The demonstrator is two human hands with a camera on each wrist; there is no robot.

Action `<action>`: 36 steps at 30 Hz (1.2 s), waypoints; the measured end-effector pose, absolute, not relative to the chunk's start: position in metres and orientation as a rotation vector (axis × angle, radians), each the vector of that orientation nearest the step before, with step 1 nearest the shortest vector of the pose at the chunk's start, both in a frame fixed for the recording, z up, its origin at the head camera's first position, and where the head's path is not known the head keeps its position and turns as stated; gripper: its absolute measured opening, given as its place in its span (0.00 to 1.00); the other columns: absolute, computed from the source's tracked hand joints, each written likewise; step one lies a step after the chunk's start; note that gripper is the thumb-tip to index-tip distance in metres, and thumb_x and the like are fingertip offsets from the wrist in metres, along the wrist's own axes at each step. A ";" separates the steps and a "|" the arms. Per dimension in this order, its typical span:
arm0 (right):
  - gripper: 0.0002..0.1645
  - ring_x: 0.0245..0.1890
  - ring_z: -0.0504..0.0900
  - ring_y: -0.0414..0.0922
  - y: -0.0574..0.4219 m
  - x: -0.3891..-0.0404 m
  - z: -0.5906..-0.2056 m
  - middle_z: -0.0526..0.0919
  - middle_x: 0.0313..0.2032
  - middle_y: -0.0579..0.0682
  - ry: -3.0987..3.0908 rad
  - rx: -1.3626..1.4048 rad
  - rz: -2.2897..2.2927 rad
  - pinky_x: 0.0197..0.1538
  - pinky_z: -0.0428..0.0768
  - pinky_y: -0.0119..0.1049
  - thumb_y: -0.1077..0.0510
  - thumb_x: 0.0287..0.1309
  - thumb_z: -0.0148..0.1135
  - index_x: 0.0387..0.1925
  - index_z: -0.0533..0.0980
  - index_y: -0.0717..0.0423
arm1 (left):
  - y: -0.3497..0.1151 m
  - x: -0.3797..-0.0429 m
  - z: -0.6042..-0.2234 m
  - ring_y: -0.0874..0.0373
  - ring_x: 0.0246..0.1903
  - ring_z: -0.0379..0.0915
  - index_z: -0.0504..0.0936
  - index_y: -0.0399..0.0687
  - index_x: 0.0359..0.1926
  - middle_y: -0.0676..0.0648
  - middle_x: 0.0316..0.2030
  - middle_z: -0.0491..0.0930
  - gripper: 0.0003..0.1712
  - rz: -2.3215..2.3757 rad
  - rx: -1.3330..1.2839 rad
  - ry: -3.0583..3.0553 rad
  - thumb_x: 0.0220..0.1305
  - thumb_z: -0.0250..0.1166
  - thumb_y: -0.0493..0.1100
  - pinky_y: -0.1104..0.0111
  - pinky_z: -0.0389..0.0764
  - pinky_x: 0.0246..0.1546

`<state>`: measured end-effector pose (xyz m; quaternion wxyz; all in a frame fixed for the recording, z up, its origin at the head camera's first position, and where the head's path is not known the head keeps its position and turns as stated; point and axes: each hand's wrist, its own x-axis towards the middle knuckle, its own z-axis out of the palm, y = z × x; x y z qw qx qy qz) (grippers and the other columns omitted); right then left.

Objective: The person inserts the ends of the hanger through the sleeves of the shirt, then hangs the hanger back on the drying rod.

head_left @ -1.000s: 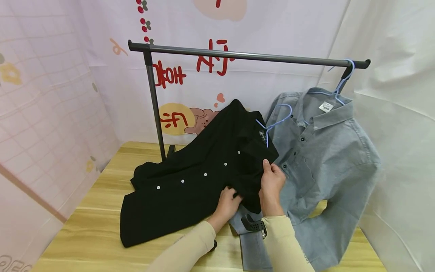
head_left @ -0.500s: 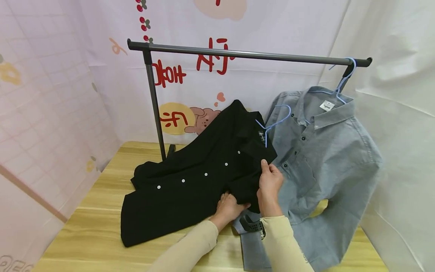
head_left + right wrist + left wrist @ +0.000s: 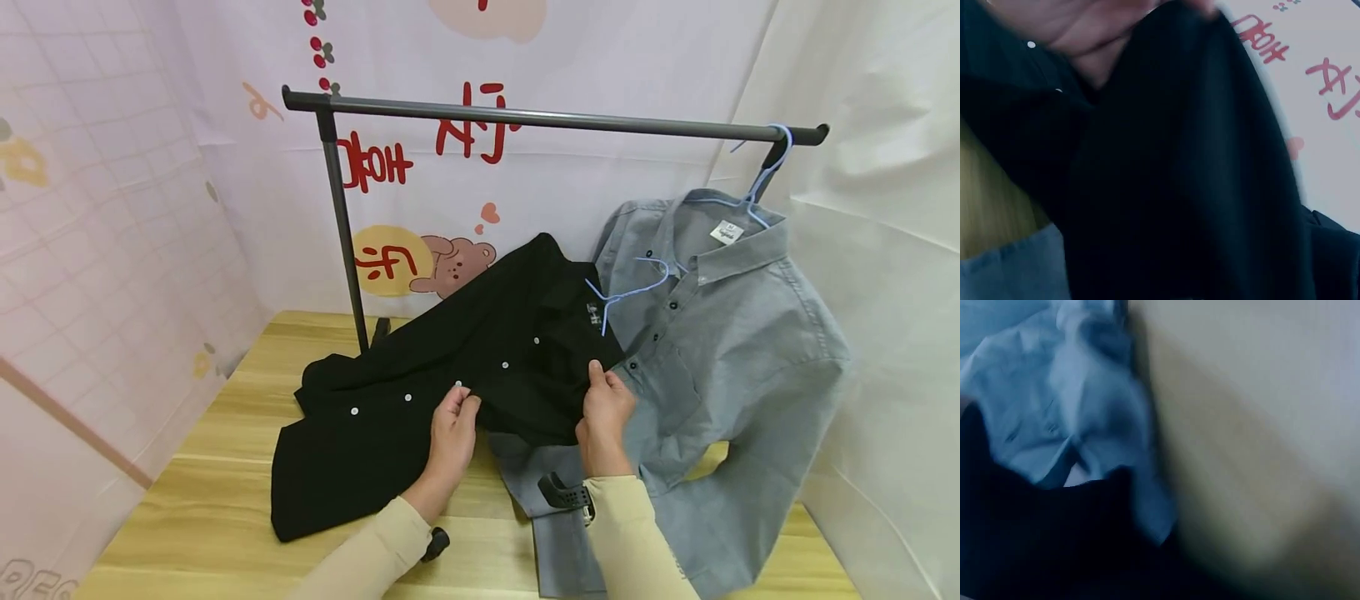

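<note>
A black button-up shirt [image 3: 495, 333] lies across the table, its upper part raised and its white buttons facing up. My right hand [image 3: 606, 412] pinches its edge near the collar. Lower on the front, beside a button, my left hand [image 3: 452, 429] pinches the cloth between thumb and fingers. Out of the collar pokes the hook of a light-blue hanger [image 3: 618, 297], whose lower part is hidden inside the shirt. In the right wrist view, black cloth [image 3: 1191, 169] drapes from the fingers. The left wrist view is blurred, with dark cloth [image 3: 1054, 537] low in it.
Behind the table [image 3: 187, 517] stands a dark metal clothes rack [image 3: 555, 121]. At its right end a grey-blue shirt [image 3: 720, 358] hangs on another light-blue hanger [image 3: 765, 171], its lower part spread on the table. A printed cloth backdrop [image 3: 600, 50] closes off the back.
My left hand has come from the shirt's underside edge up and left to its button front. The black shirt's collar and its hanger have shifted slightly right and down; my right hand keeps its pinch.
</note>
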<state>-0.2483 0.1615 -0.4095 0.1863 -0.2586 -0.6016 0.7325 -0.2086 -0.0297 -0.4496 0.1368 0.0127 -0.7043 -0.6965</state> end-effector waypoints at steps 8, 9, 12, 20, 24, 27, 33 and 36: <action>0.33 0.13 0.49 0.40 0.164 -0.249 -0.412 0.51 0.14 0.43 -1.690 -0.733 2.041 0.22 0.52 0.32 0.51 0.70 0.60 0.12 0.56 0.48 | -0.078 -0.224 -0.403 0.61 0.16 0.56 0.73 0.48 0.21 0.54 0.14 0.59 0.22 -1.759 -0.405 -2.528 0.66 0.67 0.54 0.69 0.59 0.19; 0.33 0.13 0.49 0.40 0.165 -0.249 -0.413 0.51 0.13 0.43 -1.695 -0.735 2.034 0.22 0.52 0.32 0.51 0.70 0.60 0.12 0.56 0.48 | -0.084 -0.224 -0.399 0.61 0.16 0.57 0.74 0.49 0.22 0.54 0.14 0.60 0.20 -1.642 -0.477 -2.644 0.64 0.68 0.54 0.68 0.60 0.19; 0.33 0.13 0.50 0.40 0.168 -0.250 -0.414 0.51 0.14 0.43 -1.710 -0.744 2.032 0.22 0.53 0.33 0.50 0.70 0.59 0.12 0.56 0.48 | -0.100 -0.219 -0.393 0.60 0.21 0.67 0.80 0.50 0.29 0.52 0.20 0.72 0.15 -1.222 -0.666 -2.929 0.58 0.74 0.54 0.67 0.68 0.22; 0.33 0.13 0.49 0.40 0.173 -0.253 -0.419 0.51 0.13 0.43 -1.707 -0.765 2.030 0.23 0.53 0.33 0.51 0.70 0.60 0.11 0.56 0.48 | -0.144 -0.192 -0.417 0.61 0.25 0.70 0.84 0.46 0.24 0.54 0.24 0.76 0.09 -0.811 -0.850 -3.203 0.51 0.76 0.42 0.67 0.73 0.27; 0.33 0.15 0.48 0.40 0.176 -0.254 -0.423 0.50 0.13 0.43 -1.678 -0.777 2.033 0.24 0.53 0.33 0.51 0.70 0.60 0.11 0.56 0.47 | -0.172 -0.194 -0.416 0.64 0.26 0.68 0.85 0.47 0.27 0.56 0.25 0.76 0.04 -1.474 -0.945 -2.982 0.59 0.69 0.38 0.72 0.72 0.29; 0.33 0.15 0.48 0.40 0.178 -0.254 -0.425 0.50 0.13 0.43 -1.665 -0.786 2.035 0.25 0.54 0.33 0.51 0.69 0.60 0.10 0.56 0.48 | -0.189 -0.197 -0.410 0.65 0.30 0.72 0.86 0.41 0.40 0.54 0.28 0.80 0.06 -1.890 -0.985 -2.761 0.62 0.66 0.34 0.71 0.76 0.35; 0.33 0.15 0.48 0.41 0.181 -0.253 -0.426 0.50 0.13 0.44 -1.676 -0.783 2.014 0.24 0.53 0.34 0.51 0.70 0.60 0.10 0.57 0.48 | -0.225 -0.195 -0.399 0.65 0.30 0.74 0.78 0.34 0.40 0.53 0.28 0.78 0.06 -2.030 -1.093 -2.621 0.62 0.65 0.29 0.71 0.77 0.33; 0.34 0.15 0.47 0.40 0.182 -0.254 -0.426 0.50 0.13 0.43 -1.672 -0.774 1.996 0.24 0.53 0.33 0.52 0.70 0.60 0.10 0.56 0.48 | -0.252 -0.190 -0.395 0.66 0.30 0.75 0.78 0.33 0.39 0.55 0.28 0.78 0.04 -2.007 -1.098 -2.680 0.64 0.63 0.29 0.71 0.78 0.33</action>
